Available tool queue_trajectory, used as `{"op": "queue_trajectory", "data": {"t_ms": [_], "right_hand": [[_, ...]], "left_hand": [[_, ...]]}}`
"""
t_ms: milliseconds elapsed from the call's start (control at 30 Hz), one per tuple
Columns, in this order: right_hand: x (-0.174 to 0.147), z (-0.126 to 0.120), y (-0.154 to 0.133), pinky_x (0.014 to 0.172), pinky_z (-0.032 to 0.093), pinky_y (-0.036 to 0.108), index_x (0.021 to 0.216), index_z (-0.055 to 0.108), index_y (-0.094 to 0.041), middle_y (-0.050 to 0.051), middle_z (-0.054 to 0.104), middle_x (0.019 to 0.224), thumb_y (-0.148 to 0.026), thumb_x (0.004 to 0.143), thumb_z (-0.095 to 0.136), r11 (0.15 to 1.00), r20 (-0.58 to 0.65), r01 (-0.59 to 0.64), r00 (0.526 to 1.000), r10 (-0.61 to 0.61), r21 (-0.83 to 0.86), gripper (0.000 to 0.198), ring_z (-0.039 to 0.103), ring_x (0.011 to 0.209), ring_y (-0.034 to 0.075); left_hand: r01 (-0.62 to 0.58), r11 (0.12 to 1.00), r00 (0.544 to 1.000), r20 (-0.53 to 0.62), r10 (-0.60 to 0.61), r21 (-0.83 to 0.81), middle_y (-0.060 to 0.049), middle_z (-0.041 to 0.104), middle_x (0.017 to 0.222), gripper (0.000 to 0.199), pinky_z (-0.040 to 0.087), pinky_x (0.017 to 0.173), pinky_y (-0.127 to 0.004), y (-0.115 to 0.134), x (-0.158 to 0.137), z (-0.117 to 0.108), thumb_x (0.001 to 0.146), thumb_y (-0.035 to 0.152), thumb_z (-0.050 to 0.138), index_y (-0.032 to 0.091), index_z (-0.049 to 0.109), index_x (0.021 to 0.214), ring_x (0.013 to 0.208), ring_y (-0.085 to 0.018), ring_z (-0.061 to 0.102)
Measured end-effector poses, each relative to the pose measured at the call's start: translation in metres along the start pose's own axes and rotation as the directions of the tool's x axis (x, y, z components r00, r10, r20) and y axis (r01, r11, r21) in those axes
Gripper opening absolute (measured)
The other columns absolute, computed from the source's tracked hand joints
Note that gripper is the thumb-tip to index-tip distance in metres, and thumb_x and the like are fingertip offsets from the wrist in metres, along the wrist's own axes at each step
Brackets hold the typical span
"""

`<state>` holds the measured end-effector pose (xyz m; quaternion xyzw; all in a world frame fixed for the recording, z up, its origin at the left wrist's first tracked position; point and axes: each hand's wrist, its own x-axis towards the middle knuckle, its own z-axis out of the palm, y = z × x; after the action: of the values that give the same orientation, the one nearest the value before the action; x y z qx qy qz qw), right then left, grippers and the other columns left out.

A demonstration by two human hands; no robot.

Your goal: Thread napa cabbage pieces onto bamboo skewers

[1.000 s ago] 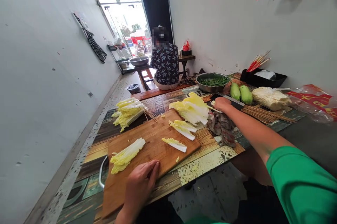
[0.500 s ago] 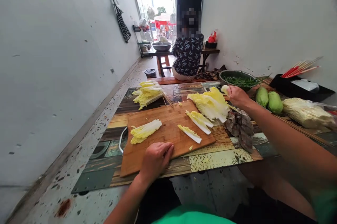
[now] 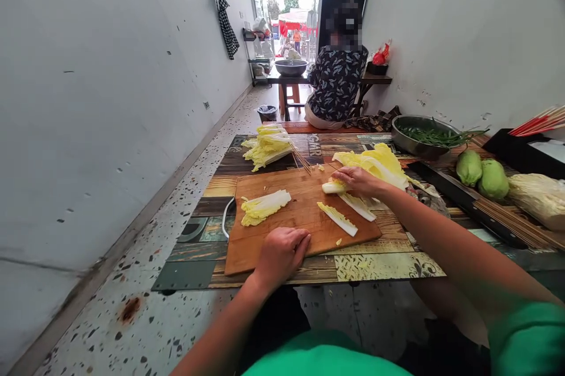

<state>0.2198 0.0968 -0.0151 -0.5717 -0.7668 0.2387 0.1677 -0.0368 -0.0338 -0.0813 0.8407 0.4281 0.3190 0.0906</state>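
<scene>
My left hand (image 3: 285, 252) rests on the near edge of the wooden cutting board (image 3: 256, 249), its fingers curled in and nothing showing in them. Over the board's right part, my right hand (image 3: 359, 180) is closed on a small piece of napa cabbage (image 3: 334, 187), pale stem end pointing left. Below it lies a cut cabbage strip (image 3: 338, 218), and another cabbage strip (image 3: 359, 207) is partly under the hand. A cabbage leaf (image 3: 266, 206) lies on the board's left side. Larger cabbage leaves (image 3: 379, 159) are piled behind my right hand.
More cabbage (image 3: 270, 145) sits behind the board beside thin wooden skewers (image 3: 300, 158). Rightward are a knife (image 3: 445, 185), a metal bowl of greens (image 3: 426, 135), green squashes (image 3: 493, 179) and a pale bagged bundle (image 3: 538, 196). A person (image 3: 339, 82) sits beyond the table, facing away.
My right hand has moved left and nearer, from above the piled leaves to over the board, carrying the cabbage piece. The view has turned right; the left hand stays at the board's edge.
</scene>
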Motion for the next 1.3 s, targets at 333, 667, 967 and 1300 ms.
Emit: {"op": "queue_trajectory", "data": {"t_ms": [333,667,967,1300], "right_hand": [[-0.139,-0.022,-0.02,0.047,0.034,0.025,0.103,0.073,-0.016,-0.003,0.051,0.053,-0.063,0.095,0.043,0.926,-0.311,-0.065,0.931,0.19,0.371,0.056,0.044,0.048,0.011],[-0.267,0.112,-0.018,0.044,0.017,0.02,0.092,0.071,-0.02,-0.006,0.045,0.063,-0.058,0.074,0.078,-0.181,0.265,-0.217,0.915,0.304,0.959,0.042,0.03,0.043,0.001],[-0.285,0.119,-0.011,0.046,0.015,0.022,0.089,0.071,-0.019,-0.006,0.04,0.061,-0.07,0.077,0.068,-0.05,0.154,-0.147,0.908,0.389,0.988,0.053,0.023,0.05,0.006],[-0.287,0.109,0.0,0.049,0.036,0.025,0.103,0.075,-0.024,-0.001,0.048,0.067,-0.066,0.082,0.063,0.34,-0.007,-0.174,0.882,0.471,0.924,0.048,0.039,0.056,0.013]], "left_hand": [[-0.043,0.999,0.999,-0.012,0.043,0.025,-0.006,0.074,0.083,0.023,0.051,0.071,-0.029,0.014,0.032,-0.006,0.097,0.029,0.053,0.018,0.073,0.093,0.075,-0.018,0.067],[0.033,0.969,0.967,0.237,-0.093,0.245,-0.012,0.067,0.126,0.026,0.044,0.103,-0.037,0.035,0.128,0.044,0.083,0.022,0.071,0.018,0.07,0.108,0.118,-0.027,0.06],[0.281,0.958,0.955,0.083,-0.286,0.064,-0.009,0.073,0.095,0.016,0.048,0.086,-0.032,0.003,0.163,0.028,0.083,0.024,0.066,0.016,0.075,0.094,0.09,-0.022,0.067],[0.406,0.7,0.889,0.077,-0.452,-0.587,0.001,0.063,0.065,0.039,0.044,0.056,-0.021,0.01,0.141,0.005,0.077,0.038,0.072,0.013,0.071,0.107,0.056,-0.009,0.058]]}}
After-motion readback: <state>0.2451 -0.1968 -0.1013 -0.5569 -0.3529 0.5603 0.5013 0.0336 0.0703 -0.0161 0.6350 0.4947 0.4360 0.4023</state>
